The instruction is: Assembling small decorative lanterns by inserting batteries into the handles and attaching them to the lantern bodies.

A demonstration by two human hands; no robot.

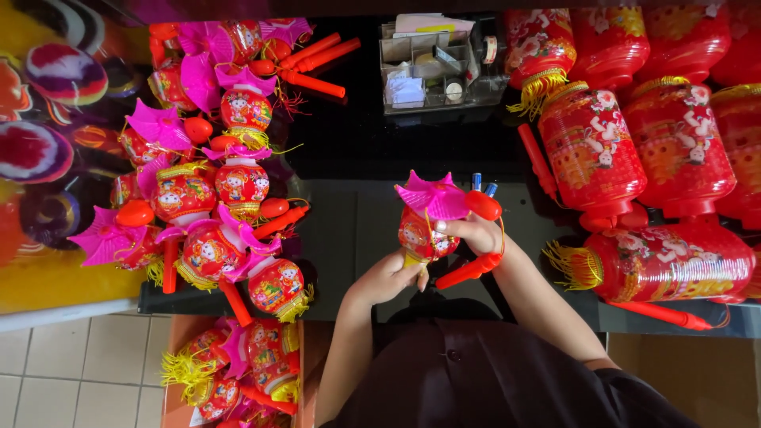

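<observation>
I hold a small red toy lantern (422, 228) with a pink fan-shaped top (434, 198) over the dark table (349, 230). My left hand (386, 279) grips its lower end near the yellow fringe. My right hand (474, 235) holds its right side by the red bulb and cord. A red plastic handle stick (468, 271) hangs from the cord under my right hand. Two small batteries (483, 185) with blue tips lie just behind the lantern.
A pile of similar small lanterns (214, 198) covers the table's left side. Large red cylinder lanterns (634, 150) with yellow tassels fill the right. A clear desk organiser (436, 67) stands at the back. A box of more lanterns (238, 372) sits on the tiled floor.
</observation>
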